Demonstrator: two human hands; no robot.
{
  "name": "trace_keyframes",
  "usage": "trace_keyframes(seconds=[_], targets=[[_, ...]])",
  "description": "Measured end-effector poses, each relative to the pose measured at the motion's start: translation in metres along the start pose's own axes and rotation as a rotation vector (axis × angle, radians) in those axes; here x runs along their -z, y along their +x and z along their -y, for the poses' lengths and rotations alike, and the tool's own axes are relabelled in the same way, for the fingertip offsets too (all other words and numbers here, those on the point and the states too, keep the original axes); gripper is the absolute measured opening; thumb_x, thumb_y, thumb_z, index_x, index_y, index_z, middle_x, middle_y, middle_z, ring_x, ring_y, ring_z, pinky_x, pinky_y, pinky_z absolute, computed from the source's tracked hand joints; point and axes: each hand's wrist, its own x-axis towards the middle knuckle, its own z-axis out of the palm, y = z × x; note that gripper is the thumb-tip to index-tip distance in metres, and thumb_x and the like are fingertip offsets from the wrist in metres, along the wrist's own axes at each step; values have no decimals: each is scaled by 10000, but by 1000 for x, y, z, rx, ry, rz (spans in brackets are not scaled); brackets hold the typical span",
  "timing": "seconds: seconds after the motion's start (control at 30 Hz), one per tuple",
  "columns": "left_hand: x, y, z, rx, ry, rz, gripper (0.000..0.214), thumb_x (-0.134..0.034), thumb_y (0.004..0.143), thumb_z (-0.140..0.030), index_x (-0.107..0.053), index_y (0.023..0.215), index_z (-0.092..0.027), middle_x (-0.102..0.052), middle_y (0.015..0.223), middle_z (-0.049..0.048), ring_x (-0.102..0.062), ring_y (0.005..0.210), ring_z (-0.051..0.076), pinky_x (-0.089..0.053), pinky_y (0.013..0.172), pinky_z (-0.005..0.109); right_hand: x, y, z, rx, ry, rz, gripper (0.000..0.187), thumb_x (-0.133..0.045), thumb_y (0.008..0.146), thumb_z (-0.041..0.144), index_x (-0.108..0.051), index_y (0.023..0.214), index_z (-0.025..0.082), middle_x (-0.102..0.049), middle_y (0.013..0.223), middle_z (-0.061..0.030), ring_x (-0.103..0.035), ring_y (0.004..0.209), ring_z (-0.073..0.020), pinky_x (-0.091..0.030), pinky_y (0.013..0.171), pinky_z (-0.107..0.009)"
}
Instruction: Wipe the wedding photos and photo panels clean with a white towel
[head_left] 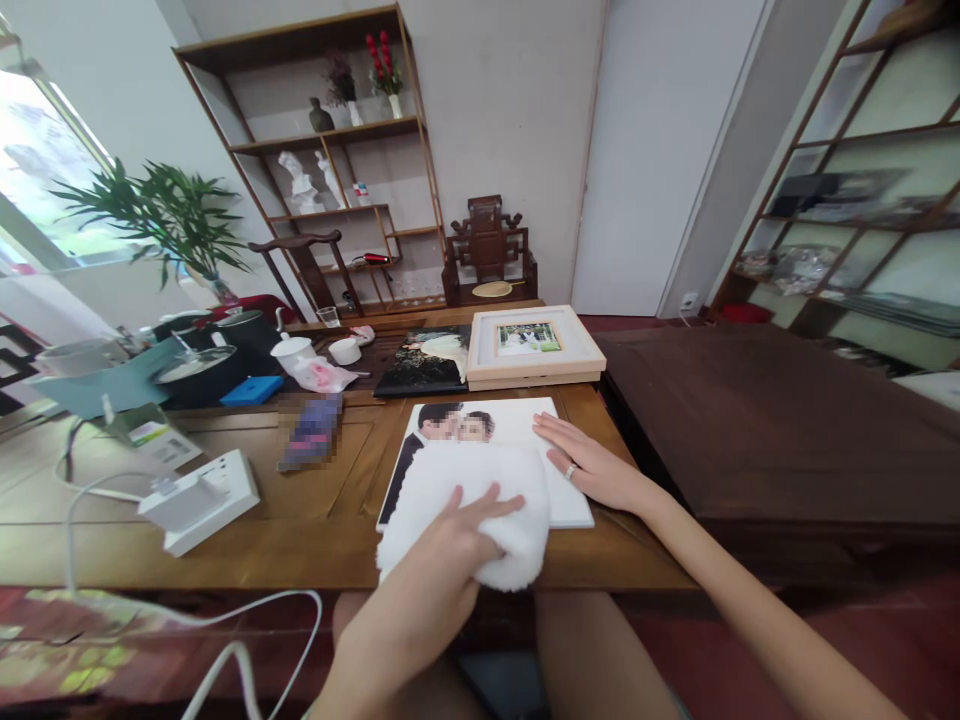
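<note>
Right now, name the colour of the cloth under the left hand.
The cloth is white; head view.

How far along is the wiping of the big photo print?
Done: cannot tell; no wiped patch shows. In hand: the left hand holds the white cloth low on the photo print, with the right hand flat on its right edge. Left: the dark album and framed photo lie untouched behind.

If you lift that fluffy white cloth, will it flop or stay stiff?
Probably flop: the white cloth bunches and folds under the left hand. It looks fluffy, so likely light. It should slide easily over the smooth-looking photo board.
</note>
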Motion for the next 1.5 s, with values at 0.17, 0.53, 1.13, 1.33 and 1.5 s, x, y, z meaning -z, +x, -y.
trace_keyframes(seconds=[0.17, 0.53, 1.13, 1.33, 1.5], targets=[[11, 31, 35, 52, 73, -65, 453, -355, 640, 73, -644, 887, -174, -454, 1399, 57, -297, 1363, 204, -213, 1127, 473, 1, 0, 0, -6, 11, -3, 489, -336, 943, 435, -394, 1392, 250, -315, 1503, -53, -228, 1400, -222, -207, 1147, -486], [35, 82, 103, 77, 226, -57, 419, -371, 656, 53, -649, 902, -141, -546, 1310, 100, -354, 1330, 234, -292, 1093, 423, 1, 2, 4, 1, 27, -19, 486, -348, 940, 426, -422, 1376, 225, -344, 1487, -76, -251, 1393, -221, -217, 1142, -492], [1, 14, -15, -17, 198, 138, 439, -385, 635, 66, -636, 915, -160, -317, 1486, 51, -211, 1390, 263, -202, 1121, 528, 2, 1, 2, -17, -13, 16, 492, -341, 942, 428, -416, 1378, 211, -331, 1494, -82, -242, 1395, -237, -222, 1142, -486], [-4, 44, 15, 68, 163, 7, 463, -343, 694, 58, -611, 1007, -150, -360, 1462, 82, -207, 1394, 235, -214, 1109, 540, 2, 1, 1, -7, -18, 13, 487, -334, 946, 408, -411, 1381, 201, -326, 1496, -89, -238, 1397, -233, -222, 1141, -488], [8, 76, 50, 89, 200, -32, 408, -348, 731, 22, -600, 1010, -136, -404, 1428, 127, -246, 1382, 235, -269, 1081, 531, 3, 2, 4, -4, 3, 11, 487, -342, 942, 410, -415, 1379, 207, -333, 1492, -85, -236, 1398, -225, -212, 1145, -482]])
